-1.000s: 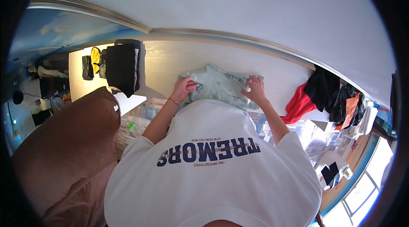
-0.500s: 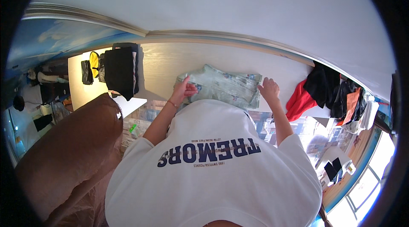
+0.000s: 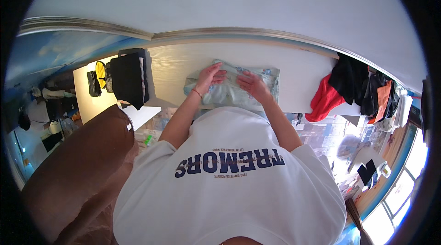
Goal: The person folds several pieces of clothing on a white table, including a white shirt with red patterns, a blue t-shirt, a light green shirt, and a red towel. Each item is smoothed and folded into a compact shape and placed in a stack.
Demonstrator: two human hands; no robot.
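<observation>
A pale green garment [image 3: 268, 79] with a blue floral pattern lies folded flat on the light table, right before my body. Its exact kind cannot be made out. My left hand [image 3: 211, 78] is over its left part near the far edge, fingers stretched toward the right. Over the middle is my right hand [image 3: 251, 85], its fingers spread and pointing left. Both hands are at the cloth with a gap between them, and neither grips it. Parts of the garment are hidden under my hands and behind my shirt.
A stack of dark folded clothes [image 3: 127, 79] sits on the table's left, beside a yellow item [image 3: 100, 74]. To the right lie a red garment [image 3: 324, 102], black clothes [image 3: 350, 79] and an orange piece [image 3: 381, 107]. A large brown covered object [image 3: 78, 176] stands close at my left.
My right hand has moved left from the garment's right edge onto its middle. The left hand has shifted slightly right and farther away. The garment's far edge looks lower and flatter.
</observation>
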